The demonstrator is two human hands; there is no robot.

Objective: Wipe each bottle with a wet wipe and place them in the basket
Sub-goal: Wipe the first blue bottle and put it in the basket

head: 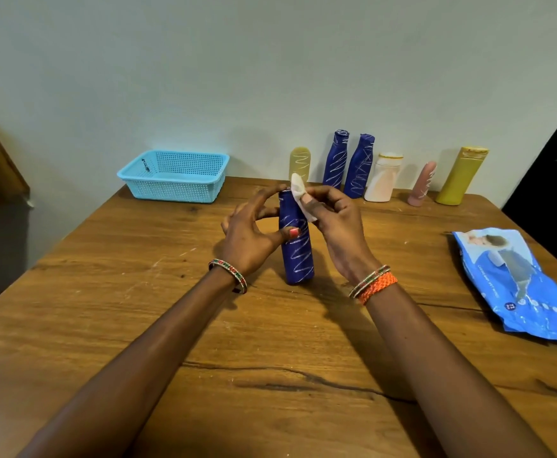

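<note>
My left hand [249, 236] grips the blue bottle [295, 246], thumb across its front, fingers curled round its far side. It stands upright on the table [138, 309], its long axis vertical, between my two hands. My right hand [331, 223] pinches the wet wipe [300, 193] against the bottle's top right shoulder. The basket [174, 176] sits far left, nearer my left hand.
</note>
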